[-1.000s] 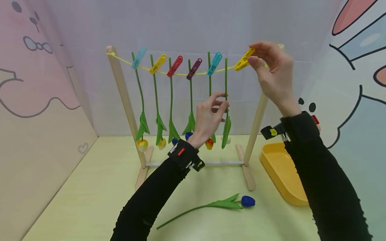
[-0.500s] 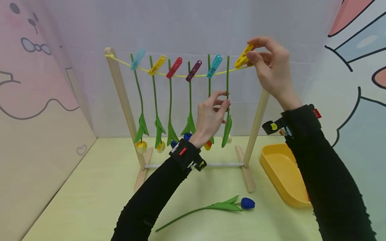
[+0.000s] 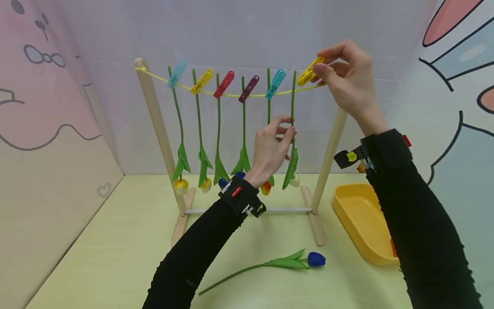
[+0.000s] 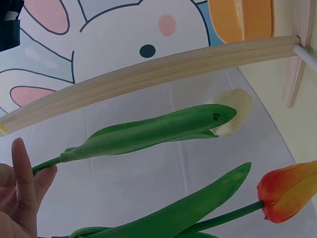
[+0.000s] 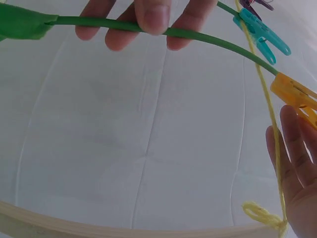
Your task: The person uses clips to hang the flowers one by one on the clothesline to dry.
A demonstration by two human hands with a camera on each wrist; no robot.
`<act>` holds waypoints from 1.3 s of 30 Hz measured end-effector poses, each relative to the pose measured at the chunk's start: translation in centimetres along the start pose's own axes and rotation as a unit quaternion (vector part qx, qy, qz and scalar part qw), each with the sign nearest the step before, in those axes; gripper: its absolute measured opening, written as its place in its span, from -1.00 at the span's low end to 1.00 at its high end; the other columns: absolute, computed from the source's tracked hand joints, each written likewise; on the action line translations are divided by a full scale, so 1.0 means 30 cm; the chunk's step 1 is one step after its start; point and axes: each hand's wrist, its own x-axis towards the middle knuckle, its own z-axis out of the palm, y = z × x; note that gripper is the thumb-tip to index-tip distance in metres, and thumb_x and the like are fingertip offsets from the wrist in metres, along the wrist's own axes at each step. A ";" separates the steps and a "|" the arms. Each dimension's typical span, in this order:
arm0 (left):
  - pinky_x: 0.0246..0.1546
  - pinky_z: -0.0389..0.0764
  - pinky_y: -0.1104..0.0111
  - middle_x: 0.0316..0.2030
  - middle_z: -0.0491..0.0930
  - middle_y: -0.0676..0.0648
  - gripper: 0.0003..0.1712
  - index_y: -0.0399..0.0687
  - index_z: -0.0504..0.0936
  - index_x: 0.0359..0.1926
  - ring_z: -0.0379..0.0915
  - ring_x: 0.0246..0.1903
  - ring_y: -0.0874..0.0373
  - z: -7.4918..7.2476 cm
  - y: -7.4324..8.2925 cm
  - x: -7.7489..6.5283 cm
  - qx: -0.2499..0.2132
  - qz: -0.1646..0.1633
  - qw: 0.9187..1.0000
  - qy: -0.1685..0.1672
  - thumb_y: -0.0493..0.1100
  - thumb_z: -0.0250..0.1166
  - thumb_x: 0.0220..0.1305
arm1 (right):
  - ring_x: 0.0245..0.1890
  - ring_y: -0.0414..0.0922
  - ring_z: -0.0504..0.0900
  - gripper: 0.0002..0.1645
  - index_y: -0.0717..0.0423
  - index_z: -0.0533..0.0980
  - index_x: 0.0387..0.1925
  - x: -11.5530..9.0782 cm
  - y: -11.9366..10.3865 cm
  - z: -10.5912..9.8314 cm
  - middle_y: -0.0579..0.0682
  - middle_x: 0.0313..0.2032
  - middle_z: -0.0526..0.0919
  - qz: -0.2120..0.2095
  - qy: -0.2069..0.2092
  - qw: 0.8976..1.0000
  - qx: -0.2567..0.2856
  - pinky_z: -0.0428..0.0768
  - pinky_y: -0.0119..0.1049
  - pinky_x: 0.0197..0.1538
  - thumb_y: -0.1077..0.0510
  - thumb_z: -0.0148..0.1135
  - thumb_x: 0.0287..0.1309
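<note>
My left hand (image 3: 271, 148) pinches the green stem of an upside-down white tulip (image 3: 291, 169), whose stem tip rises above the yellow string (image 3: 301, 89). In the left wrist view the pale bloom (image 4: 234, 111) shows behind its leaf. Thumb and fingers of my right hand (image 3: 349, 81) hold a yellow clothespin (image 3: 308, 74) just right of that stem tip. The right wrist view has this clothespin (image 5: 290, 91) at the stem's end, beside the string; whether it bites the stem cannot be told. Next to my left hand hangs a red-orange tulip (image 4: 285, 193) under a blue clothespin (image 3: 275, 83).
More upside-down tulips hang leftward under light blue (image 3: 177, 74), yellow (image 3: 202, 81), red (image 3: 224, 84) and purple (image 3: 248, 89) clothespins. A wooden frame (image 3: 329, 159) carries the string. A blue tulip (image 3: 316, 259) lies on the table in front; a yellow tray (image 3: 356, 223) stands at right.
My left hand has brought the white tulip's stem slightly to the right. My right hand has shifted the yellow clothespin a little left, narrowing the gap to the stem tip.
</note>
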 end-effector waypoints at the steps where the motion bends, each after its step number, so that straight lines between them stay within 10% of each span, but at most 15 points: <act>1: -0.66 0.62 0.46 -0.14 0.76 -0.27 -0.73 -0.24 0.56 0.12 0.77 -0.35 -0.05 -0.001 0.000 0.000 0.001 -0.001 1.000 -0.002 -0.25 0.16 0.49 | -0.41 -0.48 0.66 -0.78 0.42 0.53 -0.04 0.000 0.000 0.000 -0.47 -0.33 0.54 0.002 -0.003 1.000 -0.001 0.65 -0.61 -0.22 0.42 0.21 0.29; 17: -0.71 0.57 0.44 -0.14 0.76 -0.27 -0.75 -0.26 0.56 0.09 0.75 -0.42 -0.06 -0.022 -0.008 -0.002 0.017 0.006 1.000 0.001 -0.27 0.19 0.46 | -0.35 -0.51 0.59 -0.74 0.42 0.53 -0.06 -0.010 -0.035 0.027 -0.34 -0.32 0.63 0.049 -0.021 0.996 -0.075 0.53 -0.64 -0.29 0.27 0.25 0.33; 25: -0.72 0.57 0.43 -0.13 0.77 -0.25 -0.74 -0.24 0.57 0.10 0.74 -0.49 -0.01 -0.026 -0.003 -0.002 0.026 0.000 1.000 -0.001 -0.27 0.20 0.45 | -0.45 -0.43 0.58 -0.83 0.37 0.56 -0.16 -0.012 -0.035 0.037 -0.59 -0.42 0.55 0.037 0.003 0.998 -0.057 0.56 -0.64 -0.32 0.30 0.27 0.30; 39: -0.74 0.54 0.43 -0.13 0.76 -0.27 -0.74 -0.26 0.56 0.09 0.75 -0.47 -0.04 -0.026 -0.003 0.002 0.034 0.007 0.999 0.002 -0.27 0.20 0.45 | -0.43 -0.44 0.55 -0.86 0.35 0.56 -0.19 -0.012 -0.022 0.047 -0.44 -0.35 0.49 0.036 0.024 0.998 -0.042 0.54 -0.58 -0.28 0.31 0.28 0.29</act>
